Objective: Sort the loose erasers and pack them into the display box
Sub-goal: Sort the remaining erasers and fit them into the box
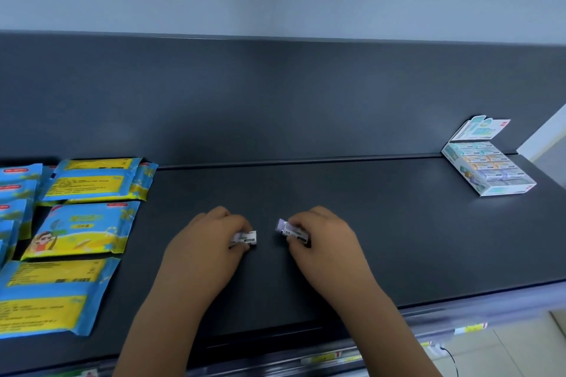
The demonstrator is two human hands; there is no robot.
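Pinching eraser in left grip; second eraser in right grip

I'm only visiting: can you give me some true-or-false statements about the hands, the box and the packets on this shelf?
1. The left hand grips a small white wrapped eraser. True.
2. The right hand is empty. False: it grips another wrapped eraser.
3. The white cardboard display box stands open. True.
4. That box sits between the hands. False: it is far right, at the dark shelf's back.
5. The blue and yellow flat packets lie on the right. False: left.
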